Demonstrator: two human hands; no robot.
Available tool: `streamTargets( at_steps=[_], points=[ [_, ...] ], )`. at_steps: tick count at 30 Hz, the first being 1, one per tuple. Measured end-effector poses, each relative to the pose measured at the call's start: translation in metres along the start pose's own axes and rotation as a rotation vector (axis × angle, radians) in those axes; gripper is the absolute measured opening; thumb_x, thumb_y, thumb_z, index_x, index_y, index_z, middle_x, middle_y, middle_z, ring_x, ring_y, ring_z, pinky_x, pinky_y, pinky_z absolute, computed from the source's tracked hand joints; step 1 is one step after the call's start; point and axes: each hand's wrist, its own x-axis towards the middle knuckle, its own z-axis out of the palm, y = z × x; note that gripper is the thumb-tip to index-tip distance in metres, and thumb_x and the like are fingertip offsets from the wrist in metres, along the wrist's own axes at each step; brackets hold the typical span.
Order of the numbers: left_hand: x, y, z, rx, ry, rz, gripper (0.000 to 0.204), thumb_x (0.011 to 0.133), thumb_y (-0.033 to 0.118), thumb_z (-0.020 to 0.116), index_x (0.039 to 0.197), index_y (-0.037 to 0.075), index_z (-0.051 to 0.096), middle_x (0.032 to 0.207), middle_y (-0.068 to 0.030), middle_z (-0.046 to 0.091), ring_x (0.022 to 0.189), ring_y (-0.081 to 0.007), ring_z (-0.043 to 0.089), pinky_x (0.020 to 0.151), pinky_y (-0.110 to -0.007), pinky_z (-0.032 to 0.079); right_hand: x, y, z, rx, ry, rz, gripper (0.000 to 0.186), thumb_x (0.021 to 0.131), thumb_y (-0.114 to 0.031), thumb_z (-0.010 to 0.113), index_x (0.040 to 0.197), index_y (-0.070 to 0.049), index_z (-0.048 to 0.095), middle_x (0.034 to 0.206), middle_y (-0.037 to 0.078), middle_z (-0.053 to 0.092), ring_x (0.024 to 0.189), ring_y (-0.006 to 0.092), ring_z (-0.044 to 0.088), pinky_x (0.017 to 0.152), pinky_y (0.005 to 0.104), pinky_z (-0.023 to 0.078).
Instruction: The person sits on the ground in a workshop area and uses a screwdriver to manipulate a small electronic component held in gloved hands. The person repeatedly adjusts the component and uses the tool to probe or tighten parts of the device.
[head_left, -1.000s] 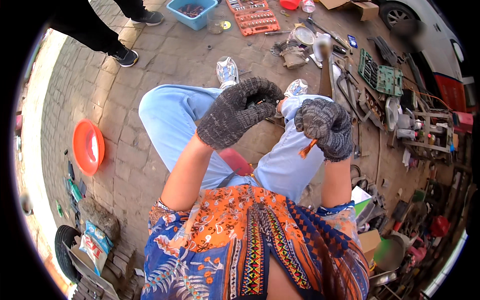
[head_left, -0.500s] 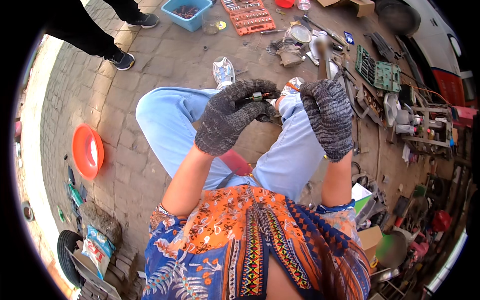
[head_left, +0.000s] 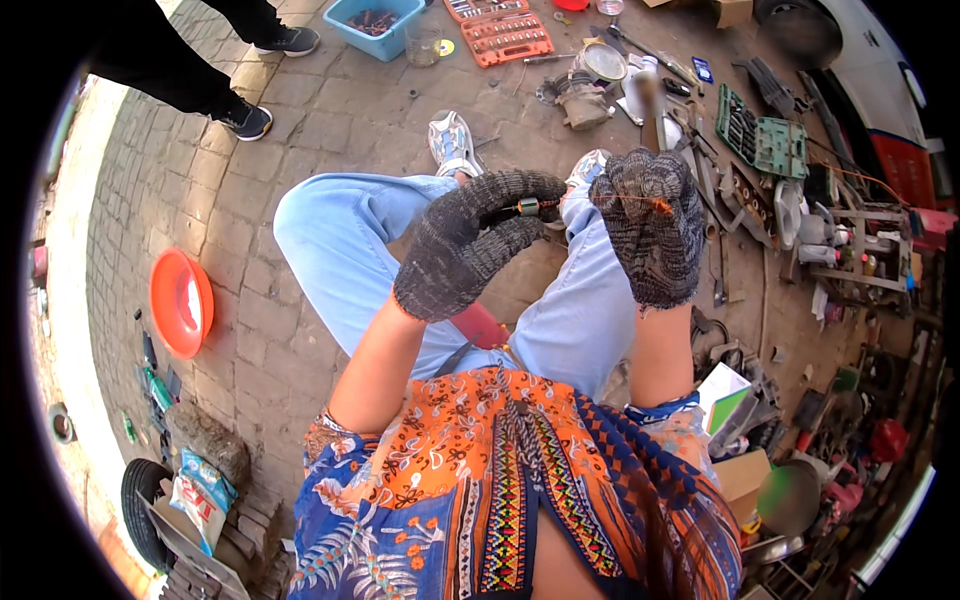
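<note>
My left hand [head_left: 480,240], in a dark grey knit glove, pinches a small motor armature [head_left: 528,207] with a silvery core and reddish copper winding at one end. From it a thin strand of copper wire [head_left: 615,199] runs right to my right hand [head_left: 650,235], gloved the same way. That hand is closed, and a small orange-brown tangle of copper wire [head_left: 660,205] shows against its fingers. Both hands are held above my lap, apart from each other, over my bent legs in light blue jeans.
An orange basin [head_left: 182,302] is on the paving at left. Ahead are a blue tub [head_left: 378,45] and an orange socket set [head_left: 505,40]. A green tool case [head_left: 765,135] and scattered metal parts lie at right. Another person's shoe [head_left: 247,120] is at upper left.
My right hand has turned, so the copper tangle and strand now show. My left hand, with the armature, has shifted slightly right and down.
</note>
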Motion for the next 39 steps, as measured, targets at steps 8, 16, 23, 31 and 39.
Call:
streamTargets(
  at_steps=[8,16,23,31,39],
  points=[
    [0.0,0.009,0.002,-0.03,0.052,-0.079,0.033,0.083,-0.002,0.056,0.115,-0.001,0.058,0.104,-0.0076,0.063,0.096,-0.0135,0.058,0.084,-0.027,0.047,0.019,0.007,0.013,-0.921,0.293,-0.566,0.019,0.078,-0.001,0.066,0.096,-0.004,0.061,0.095,0.007,0.062,0.086,0.0172,0.059,0.079,0.0293,0.047],
    [-0.005,0.009,-0.01,0.188,0.113,0.073,0.032,0.082,-0.003,0.055,0.115,-0.001,0.058,0.105,-0.0085,0.062,0.097,-0.014,0.058,0.084,-0.027,0.046,0.017,-0.03,-0.002,-1.603,-0.67,-0.376,0.015,0.073,-0.006,0.067,0.088,-0.006,0.064,0.088,0.007,0.061,0.084,0.0257,0.058,0.075,0.0371,0.046],
    [-0.002,0.007,-0.001,0.091,0.015,0.07,0.033,0.081,-0.004,0.056,0.114,-0.001,0.058,0.107,-0.0091,0.061,0.099,-0.0153,0.058,0.085,-0.027,0.046,0.005,-0.003,0.006,-0.347,-0.258,-0.134,0.02,0.077,0.005,0.063,0.096,0.0,0.059,0.1,0.006,0.063,0.091,0.016,0.06,0.083,0.0298,0.048],
    [-0.005,0.009,-0.002,0.337,0.16,0.129,0.03,0.079,-0.004,0.058,0.109,0.001,0.062,0.099,-0.0091,0.064,0.088,-0.0164,0.06,0.079,-0.028,0.047,0.014,-0.006,0.013,-1.322,0.019,-0.717,0.021,0.073,0.005,0.066,0.092,-0.004,0.063,0.09,0.008,0.063,0.082,0.0201,0.059,0.076,0.0308,0.047],
    [0.003,0.018,-0.008,0.54,0.216,0.352,0.031,0.076,-0.002,0.059,0.107,0.004,0.062,0.096,-0.0107,0.063,0.087,-0.0229,0.06,0.077,-0.031,0.046,0.01,-0.025,0.02,-1.663,-0.29,-0.577,0.022,0.069,-0.002,0.069,0.09,-0.009,0.064,0.086,0.007,0.063,0.081,0.0265,0.058,0.075,0.0374,0.046]
  ],
)
